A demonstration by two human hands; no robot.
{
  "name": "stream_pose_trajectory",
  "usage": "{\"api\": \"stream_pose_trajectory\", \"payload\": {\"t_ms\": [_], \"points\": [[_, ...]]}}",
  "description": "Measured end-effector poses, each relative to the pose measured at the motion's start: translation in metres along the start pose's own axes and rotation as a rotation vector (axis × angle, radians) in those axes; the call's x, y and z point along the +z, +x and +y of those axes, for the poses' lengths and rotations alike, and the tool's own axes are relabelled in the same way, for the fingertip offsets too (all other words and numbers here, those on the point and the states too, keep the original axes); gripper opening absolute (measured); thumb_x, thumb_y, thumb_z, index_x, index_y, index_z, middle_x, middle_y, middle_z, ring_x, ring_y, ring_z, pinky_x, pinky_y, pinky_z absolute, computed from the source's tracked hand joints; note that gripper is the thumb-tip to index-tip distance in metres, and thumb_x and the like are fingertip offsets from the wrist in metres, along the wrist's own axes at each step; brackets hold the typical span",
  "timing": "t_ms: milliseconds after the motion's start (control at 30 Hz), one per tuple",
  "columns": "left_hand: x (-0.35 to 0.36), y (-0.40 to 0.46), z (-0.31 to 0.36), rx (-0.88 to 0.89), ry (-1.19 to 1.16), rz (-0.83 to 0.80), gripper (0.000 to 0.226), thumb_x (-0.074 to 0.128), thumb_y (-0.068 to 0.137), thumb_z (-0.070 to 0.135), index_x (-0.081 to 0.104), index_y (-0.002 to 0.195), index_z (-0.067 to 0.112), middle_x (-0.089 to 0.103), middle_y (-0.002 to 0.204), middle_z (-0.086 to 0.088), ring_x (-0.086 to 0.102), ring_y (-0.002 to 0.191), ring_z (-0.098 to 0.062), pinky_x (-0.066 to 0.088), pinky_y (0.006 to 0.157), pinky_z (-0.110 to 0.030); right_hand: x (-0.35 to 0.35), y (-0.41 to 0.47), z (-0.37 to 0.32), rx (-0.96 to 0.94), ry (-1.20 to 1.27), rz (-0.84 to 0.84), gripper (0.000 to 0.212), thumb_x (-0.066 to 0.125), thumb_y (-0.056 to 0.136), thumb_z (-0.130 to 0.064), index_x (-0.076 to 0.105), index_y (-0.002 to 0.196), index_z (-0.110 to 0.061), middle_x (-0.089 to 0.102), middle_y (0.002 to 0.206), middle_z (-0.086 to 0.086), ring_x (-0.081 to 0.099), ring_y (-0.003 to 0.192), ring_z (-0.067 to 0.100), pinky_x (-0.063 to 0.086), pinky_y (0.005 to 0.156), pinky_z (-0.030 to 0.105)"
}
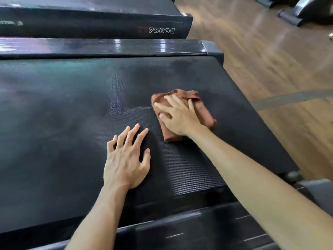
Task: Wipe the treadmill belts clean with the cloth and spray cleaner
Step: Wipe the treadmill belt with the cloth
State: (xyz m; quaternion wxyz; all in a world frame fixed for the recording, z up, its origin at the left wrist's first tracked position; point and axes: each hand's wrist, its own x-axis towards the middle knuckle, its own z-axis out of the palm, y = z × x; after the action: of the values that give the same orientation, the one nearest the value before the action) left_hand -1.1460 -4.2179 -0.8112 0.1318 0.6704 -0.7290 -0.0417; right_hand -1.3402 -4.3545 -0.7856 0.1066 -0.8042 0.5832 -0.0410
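Note:
A black textured treadmill belt [72, 114] fills most of the view, with damp streaks near its middle. A folded brown cloth [203, 109] lies on the belt toward its right end. My right hand [178, 116] presses flat on the cloth with spread, straight fingers. My left hand [126, 157] rests on the bare belt just left of the cloth, fingers spread and holding nothing. No spray cleaner bottle is in view.
A glossy black side rail [108, 46] runs along the belt's far edge. Beyond it stands a second treadmill [90, 24] marked 7000C. Wooden floor [270, 60] lies to the right, with dark machine bases at the top right. A near side rail [198, 230] borders the front.

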Motion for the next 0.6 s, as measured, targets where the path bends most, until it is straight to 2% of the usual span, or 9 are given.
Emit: {"api": "stream_pose_trajectory", "payload": {"t_ms": [67,133,267,333,467,600], "points": [[0.001,0.0,0.001,-0.001,0.002,-0.002,0.065,0.026,0.093,0.055,0.031,0.156,0.04,0.026,0.166,0.011,0.018,0.155,-0.017,0.017,0.123,-0.046,0.002,-0.041,0.006,-0.102,0.021,-0.01,0.051,0.038,0.103,-0.052,0.035,0.154,-0.055,0.013,0.172,-0.014,-0.002,0.159,0.009,-0.008,0.126,0.06],[0.001,-0.001,0.001,-0.006,0.012,-0.004,0.065,0.026,0.093,0.054,0.03,0.157,0.04,0.025,0.166,0.011,0.017,0.155,-0.016,0.016,0.123,-0.045,0.001,-0.079,0.027,-0.074,0.015,0.017,0.052,0.034,0.101,-0.056,0.035,0.152,-0.057,0.014,0.171,-0.018,-0.002,0.159,0.006,-0.007,0.125,0.061],[0.002,-0.001,0.001,-0.003,0.01,-0.015,0.065,0.027,0.093,0.053,0.03,0.157,0.04,0.024,0.166,0.011,0.016,0.155,-0.016,0.016,0.122,-0.044,-0.01,-0.054,0.06,0.267,-0.003,0.041,0.049,0.033,0.106,-0.051,0.031,0.155,-0.057,0.013,0.173,-0.01,0.001,0.16,0.013,-0.006,0.122,0.068],[0.001,-0.001,0.001,-0.005,0.011,-0.009,0.064,0.028,0.093,0.053,0.03,0.156,0.04,0.025,0.166,0.011,0.017,0.155,-0.016,0.017,0.122,-0.045,-0.012,-0.011,0.052,0.34,-0.03,0.031,0.051,0.026,0.107,-0.051,0.025,0.158,-0.053,0.009,0.174,-0.004,-0.001,0.16,0.021,-0.007,0.12,0.071],[0.001,0.0,-0.001,0.003,0.02,-0.016,0.064,0.028,0.093,0.054,0.031,0.156,0.04,0.026,0.166,0.011,0.019,0.154,-0.017,0.02,0.121,-0.046,-0.006,0.03,0.007,0.113,-0.057,-0.074,0.052,0.024,0.107,-0.05,0.02,0.16,-0.053,0.003,0.175,-0.004,-0.007,0.16,0.022,-0.011,0.119,0.071],[-0.001,-0.001,0.001,0.001,0.019,-0.01,0.065,0.026,0.093,0.053,0.03,0.157,0.039,0.026,0.166,0.01,0.017,0.155,-0.017,0.017,0.122,-0.046,-0.002,-0.033,0.013,-0.175,0.003,-0.084,0.05,0.033,0.106,-0.053,0.027,0.156,-0.058,0.006,0.174,-0.012,-0.008,0.159,0.009,-0.012,0.124,0.061]]}}
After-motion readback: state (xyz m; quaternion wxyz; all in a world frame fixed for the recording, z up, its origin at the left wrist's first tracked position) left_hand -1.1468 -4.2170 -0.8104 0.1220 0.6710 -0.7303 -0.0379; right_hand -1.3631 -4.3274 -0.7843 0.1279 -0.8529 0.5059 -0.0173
